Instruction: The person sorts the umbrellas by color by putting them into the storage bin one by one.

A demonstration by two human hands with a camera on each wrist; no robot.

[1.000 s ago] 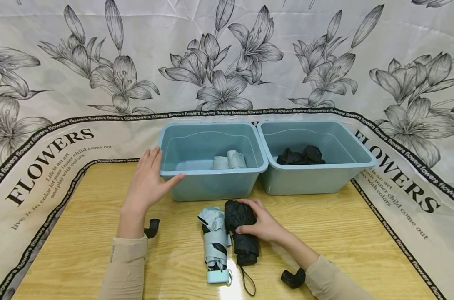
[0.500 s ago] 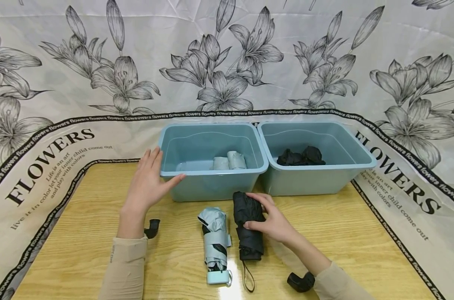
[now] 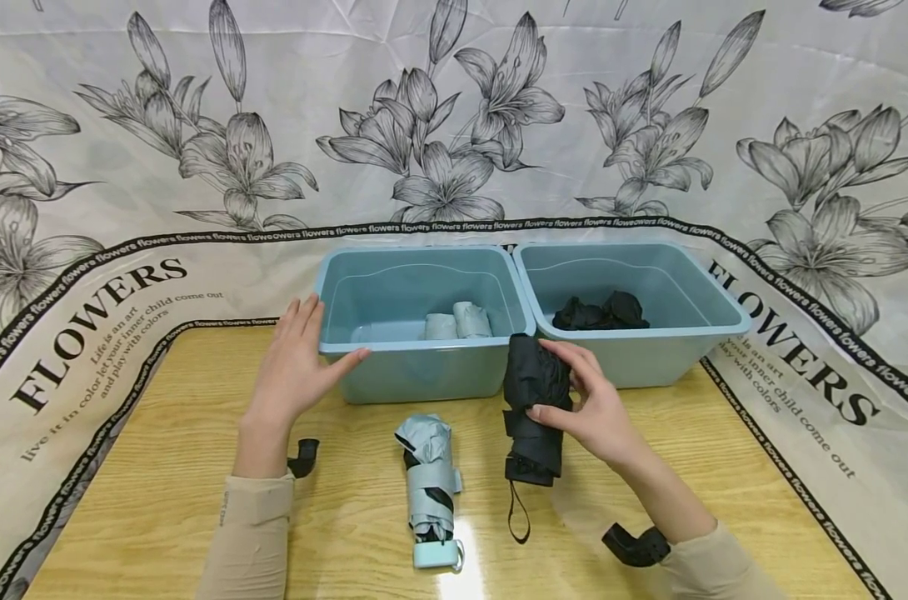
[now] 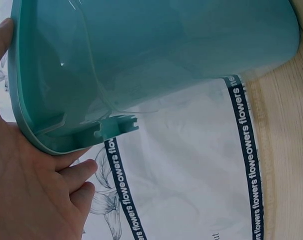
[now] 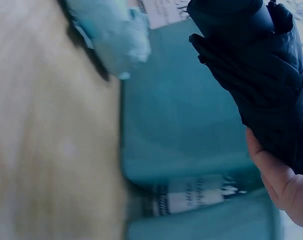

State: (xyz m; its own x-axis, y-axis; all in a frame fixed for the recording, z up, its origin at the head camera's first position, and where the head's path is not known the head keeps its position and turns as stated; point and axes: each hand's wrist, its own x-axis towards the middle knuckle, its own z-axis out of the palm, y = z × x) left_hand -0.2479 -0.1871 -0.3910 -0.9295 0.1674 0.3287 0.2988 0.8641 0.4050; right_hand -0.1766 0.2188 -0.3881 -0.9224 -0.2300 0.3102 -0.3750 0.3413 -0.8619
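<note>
My right hand [image 3: 592,408] grips a folded black umbrella [image 3: 536,400], thumb on its near face, raised in front of the bins. A wrist loop [image 3: 520,521] dangles from the umbrella's lower end. In the right wrist view the black umbrella [image 5: 261,75] slants across the upper right. With spread fingers, my left hand [image 3: 285,367] rests against the front left corner of the left blue bin [image 3: 416,371], thumb along the rim. A folded light-blue umbrella [image 3: 431,492] lies on the table, its handle toward me. In the left wrist view, fingers [image 4: 79,175] lie outside the rim.
Light-blue rolled bundles [image 3: 469,319] lie inside the left bin. The right blue bin [image 3: 619,358] stands beside it, holding black bundles [image 3: 604,311]. Black camera mounts sit by both wrists. A flower-printed cloth [image 3: 259,100] hangs behind the wooden table [image 3: 364,517].
My right hand has lifted the black umbrella from beside the light-blue one and moved it right and toward the bins. My left hand has stayed at the bin's corner.
</note>
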